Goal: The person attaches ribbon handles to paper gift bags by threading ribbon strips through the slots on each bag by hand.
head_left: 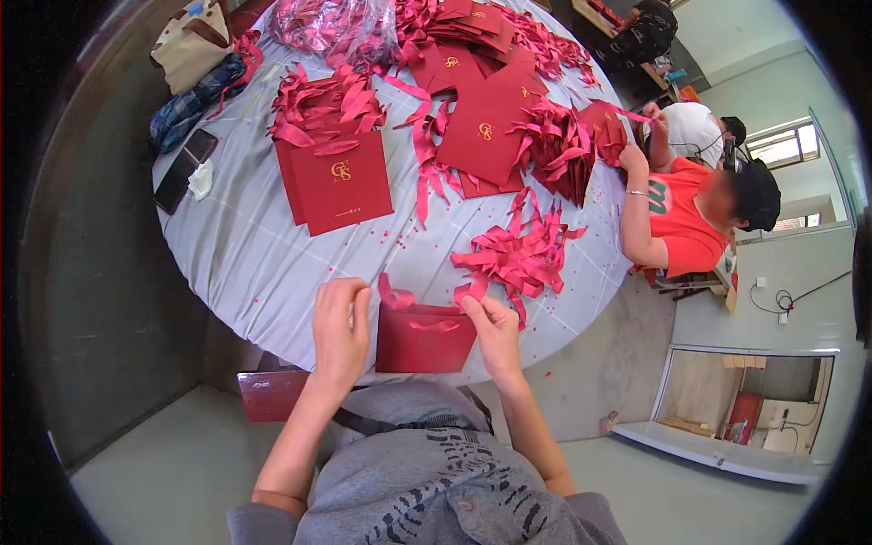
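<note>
A red paper gift bag stands at the near table edge in front of me, with pink ribbon curling up from its top. My right hand is at the bag's upper right corner, pinching the ribbon between thumb and fingertips. Left of the bag is my left hand, its fingers loosely bent and the thumb apart, holding nothing that I can see. Its fingertips are close to the ribbon's left loop but seem not to touch it. A loose heap of pink ribbons lies just beyond my right hand.
Red bags with ribbon handles stand beyond my left hand. More red bags are piled at the far middle, near a clear plastic bag. A phone lies at left. A co-worker in orange handles a bag at right.
</note>
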{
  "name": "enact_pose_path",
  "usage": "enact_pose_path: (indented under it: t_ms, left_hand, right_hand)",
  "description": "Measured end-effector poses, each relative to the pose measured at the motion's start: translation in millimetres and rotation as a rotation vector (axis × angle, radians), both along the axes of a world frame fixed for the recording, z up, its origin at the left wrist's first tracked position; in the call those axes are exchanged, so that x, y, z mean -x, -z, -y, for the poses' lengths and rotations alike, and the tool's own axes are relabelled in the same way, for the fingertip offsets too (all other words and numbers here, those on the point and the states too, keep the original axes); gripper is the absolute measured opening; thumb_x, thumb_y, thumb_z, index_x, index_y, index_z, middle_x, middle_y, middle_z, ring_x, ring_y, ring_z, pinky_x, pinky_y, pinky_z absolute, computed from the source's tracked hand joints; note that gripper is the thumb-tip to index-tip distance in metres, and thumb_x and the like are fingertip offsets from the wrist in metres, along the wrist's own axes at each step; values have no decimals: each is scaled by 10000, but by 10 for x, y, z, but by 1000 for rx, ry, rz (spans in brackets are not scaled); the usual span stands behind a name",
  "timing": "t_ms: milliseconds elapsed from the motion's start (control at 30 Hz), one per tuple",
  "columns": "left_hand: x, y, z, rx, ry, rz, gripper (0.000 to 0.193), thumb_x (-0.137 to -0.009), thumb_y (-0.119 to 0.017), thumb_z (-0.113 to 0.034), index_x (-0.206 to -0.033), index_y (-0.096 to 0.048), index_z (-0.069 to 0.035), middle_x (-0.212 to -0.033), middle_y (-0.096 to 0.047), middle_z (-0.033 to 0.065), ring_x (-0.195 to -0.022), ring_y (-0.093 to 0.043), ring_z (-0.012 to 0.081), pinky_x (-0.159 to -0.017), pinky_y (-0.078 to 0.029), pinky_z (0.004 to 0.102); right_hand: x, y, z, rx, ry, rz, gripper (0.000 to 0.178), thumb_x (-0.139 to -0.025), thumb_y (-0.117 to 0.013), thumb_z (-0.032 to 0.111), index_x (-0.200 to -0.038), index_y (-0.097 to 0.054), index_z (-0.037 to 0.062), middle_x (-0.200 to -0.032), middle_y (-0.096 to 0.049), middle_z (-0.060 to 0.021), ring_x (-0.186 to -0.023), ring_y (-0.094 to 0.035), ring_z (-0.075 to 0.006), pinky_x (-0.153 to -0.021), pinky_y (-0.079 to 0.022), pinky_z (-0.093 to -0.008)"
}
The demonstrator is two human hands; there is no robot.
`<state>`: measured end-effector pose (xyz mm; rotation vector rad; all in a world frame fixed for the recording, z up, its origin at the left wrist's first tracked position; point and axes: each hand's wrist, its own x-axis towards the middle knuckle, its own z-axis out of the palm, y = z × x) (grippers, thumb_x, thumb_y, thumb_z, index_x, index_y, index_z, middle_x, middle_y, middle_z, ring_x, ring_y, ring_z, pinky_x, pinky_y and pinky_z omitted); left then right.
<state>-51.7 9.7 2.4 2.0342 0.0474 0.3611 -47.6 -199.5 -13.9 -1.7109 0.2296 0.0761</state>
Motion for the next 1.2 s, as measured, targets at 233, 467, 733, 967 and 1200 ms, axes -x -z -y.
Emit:
enact_pose_path:
  t_ms: [233, 467, 733, 967, 1200]
  left_hand:
    - [185, 597, -124, 346, 317, -540, 158, -896, -577, -147, -934, -567, 7, -775, -595, 121, -772, -577, 149, -698, -448, 315]
    - [101, 432, 20, 983, 350, -575, 251, -877, -601, -89, -1113, -585, -6, -933, -643, 11, -823, -575, 59, -746, -475, 229]
    - [89, 517, 104, 786, 442, -454, 349, -825, -634, -14, -1164, -549, -9, -992, -612, 4, -892, -549, 71, -805, -457, 236]
    - [181, 735, 147, 576, 505, -388, 371, -843, -596, 17, -1201, -500, 21, -1043, -591, 22, -920, -539, 82, -823, -452, 244]
    - [223, 669, 157, 706, 484, -522, 312, -839, -588, -18, -1142, -532, 27, -995, -619, 73, -926, -552, 126, -840, -440, 276]
  right_hand:
    - [80, 50, -119, 139, -29, 29, 254, -903, -588, 160, -708, -571, -2, -679, -504, 66, -633, -413, -21, -564, -344, -201]
    - [64, 67, -56, 419, -41, 102, 170, -885, -589, 144, -859, -589, -23, -670, -562, -40, -585, -486, -143, -556, -402, -298]
    - [-191, -298, -432, 709, -417, 386, 172, -748, -713, 155, -848, -643, 36, -752, -571, -83, -714, -572, -226, -663, -441, -339]
    - [-260, -126, -477, 424, -492, 93, 143, -792, -665, 140, -830, -643, 4, -751, -597, -110, -684, -585, -240, -634, -453, -332]
    - [-156, 105, -443, 145, -246, 57, 80, -844, -617, 59, -836, -635, -18, -715, -578, -12, -606, -539, -78, -565, -437, -226]
